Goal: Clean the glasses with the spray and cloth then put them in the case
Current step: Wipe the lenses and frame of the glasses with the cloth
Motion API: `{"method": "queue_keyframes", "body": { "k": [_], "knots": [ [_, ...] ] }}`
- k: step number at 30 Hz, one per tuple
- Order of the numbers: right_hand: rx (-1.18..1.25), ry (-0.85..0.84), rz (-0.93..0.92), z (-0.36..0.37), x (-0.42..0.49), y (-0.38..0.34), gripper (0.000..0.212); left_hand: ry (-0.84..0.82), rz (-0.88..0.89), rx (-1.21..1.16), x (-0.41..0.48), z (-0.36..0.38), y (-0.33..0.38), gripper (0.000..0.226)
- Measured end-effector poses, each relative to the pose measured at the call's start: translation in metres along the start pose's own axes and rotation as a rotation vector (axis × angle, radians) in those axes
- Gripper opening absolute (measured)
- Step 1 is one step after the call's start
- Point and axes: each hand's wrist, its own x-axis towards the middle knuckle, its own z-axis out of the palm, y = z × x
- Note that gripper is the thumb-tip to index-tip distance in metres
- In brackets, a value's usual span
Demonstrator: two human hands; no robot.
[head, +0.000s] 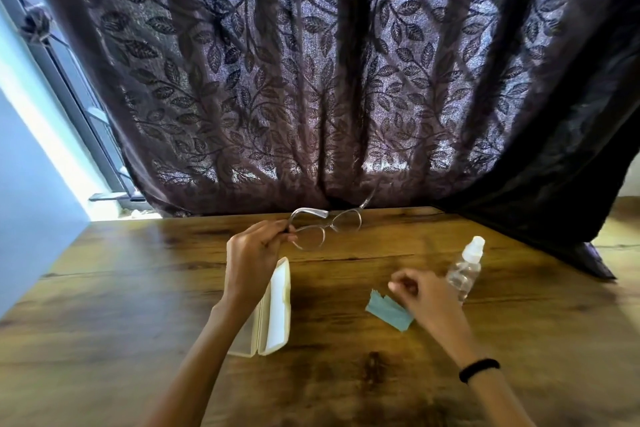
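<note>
My left hand pinches the clear-framed glasses at the left hinge and holds them above the wooden table, temples unfolded. An open cream case lies beneath my left wrist, its white lining showing. A small blue cloth lies flat on the table to the right of the case. My right hand hovers blurred just above and beside the cloth, fingers loosely curled and holding nothing. A clear spray bottle with a white cap stands just behind my right hand.
The wooden table stretches from the curtain to the near edge. A dark leaf-patterned curtain hangs along the table's far edge and drapes over its right corner. A pale wall and window frame are at the left.
</note>
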Motion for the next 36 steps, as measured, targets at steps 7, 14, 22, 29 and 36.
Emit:
{"method": "queue_keyframes", "body": {
  "k": [7,14,22,29,36],
  "knots": [
    [-0.175,-0.105,0.123,0.037,0.004,0.004,0.043,0.044,-0.003,-0.087,-0.005,0.002,0.002,0.02],
    [0.093,-0.181,0.149,0.031,0.012,0.007,0.017,0.049,-0.002,-0.134,-0.006,0.0,0.003,0.021],
    [0.665,0.163,-0.222,-0.006,0.002,-0.053,0.021,-0.007,-0.017,-0.202,-0.007,0.005,0.007,0.023],
    [0.397,0.416,-0.393,-0.013,0.013,-0.089,0.017,-0.04,0.019,-0.197,-0.008,0.01,0.018,0.023],
    [0.006,0.445,-0.427,0.004,0.004,-0.092,0.023,0.006,0.019,-0.172,-0.013,0.008,0.024,0.021]
  ]
}}
